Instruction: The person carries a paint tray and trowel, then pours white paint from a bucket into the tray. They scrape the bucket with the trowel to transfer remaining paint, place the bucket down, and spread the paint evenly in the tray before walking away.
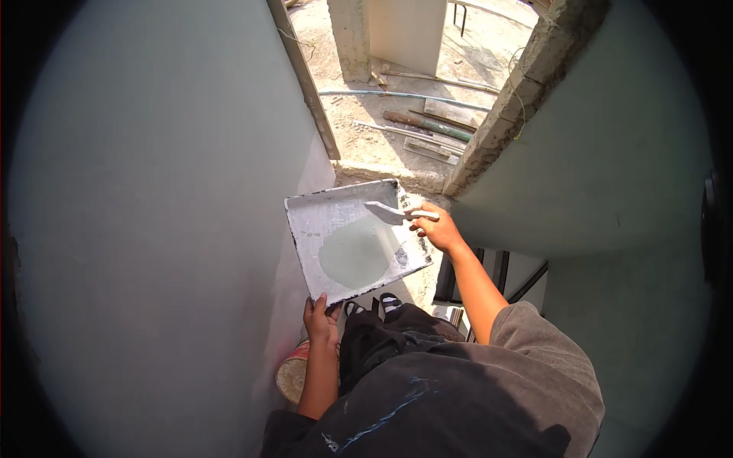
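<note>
A square, shallow paint tray, white inside with dark scuffed edges, is held out in front of me. Pale grey-green paint lies pooled across its floor. My left hand grips the tray's near left corner, thumb over the rim and fingers underneath. Over the tray's right side, my right hand is closed around the light handle of a small trowel. Its paint-smeared blade points left above the tray, apart from the pool as far as I can see.
Smooth grey walls rise at the left and right. Ahead is a rough-edged opening; beyond it pipes and boards lie on sunlit ground. A stained bucket stands by my left forearm. Dark metal bars lie right of my right forearm.
</note>
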The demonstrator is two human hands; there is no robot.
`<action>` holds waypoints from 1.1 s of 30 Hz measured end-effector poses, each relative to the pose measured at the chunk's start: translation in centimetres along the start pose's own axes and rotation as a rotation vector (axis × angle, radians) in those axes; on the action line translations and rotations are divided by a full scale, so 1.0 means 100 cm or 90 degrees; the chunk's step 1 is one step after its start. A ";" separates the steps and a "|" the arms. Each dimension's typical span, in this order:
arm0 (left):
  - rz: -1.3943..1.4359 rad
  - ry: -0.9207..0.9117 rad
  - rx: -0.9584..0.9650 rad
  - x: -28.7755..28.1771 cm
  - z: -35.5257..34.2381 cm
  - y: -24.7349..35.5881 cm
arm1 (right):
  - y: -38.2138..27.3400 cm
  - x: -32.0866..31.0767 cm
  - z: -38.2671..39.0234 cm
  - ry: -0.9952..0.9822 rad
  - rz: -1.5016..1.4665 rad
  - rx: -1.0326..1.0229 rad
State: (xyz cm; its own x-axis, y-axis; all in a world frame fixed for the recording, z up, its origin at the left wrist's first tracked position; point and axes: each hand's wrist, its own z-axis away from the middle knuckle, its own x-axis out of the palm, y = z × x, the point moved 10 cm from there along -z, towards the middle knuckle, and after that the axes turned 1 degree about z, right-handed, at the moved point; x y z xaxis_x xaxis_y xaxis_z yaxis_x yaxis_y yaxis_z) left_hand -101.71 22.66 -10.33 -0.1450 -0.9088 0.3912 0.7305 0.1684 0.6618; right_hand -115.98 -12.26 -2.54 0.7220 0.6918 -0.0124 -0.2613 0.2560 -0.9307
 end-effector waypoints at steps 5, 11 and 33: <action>-0.063 -0.020 -0.017 0.037 -0.051 0.024 | 0.001 -0.030 -0.030 0.097 -0.059 -0.017; -0.164 -0.075 -0.022 0.073 -0.123 0.058 | -0.009 -0.045 -0.047 0.208 -0.106 -0.025; -0.275 -0.189 -0.068 0.163 -0.214 0.099 | -0.028 0.040 -0.095 0.302 0.027 0.026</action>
State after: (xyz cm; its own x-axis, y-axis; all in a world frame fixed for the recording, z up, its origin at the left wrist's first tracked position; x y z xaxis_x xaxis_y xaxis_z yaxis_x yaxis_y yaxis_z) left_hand -82.51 1.34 -11.08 -0.6191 -0.7367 0.2722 0.6244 -0.2514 0.7396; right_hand -106.32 -16.63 -3.49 0.9203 0.3203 -0.2245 -0.3152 0.2676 -0.9105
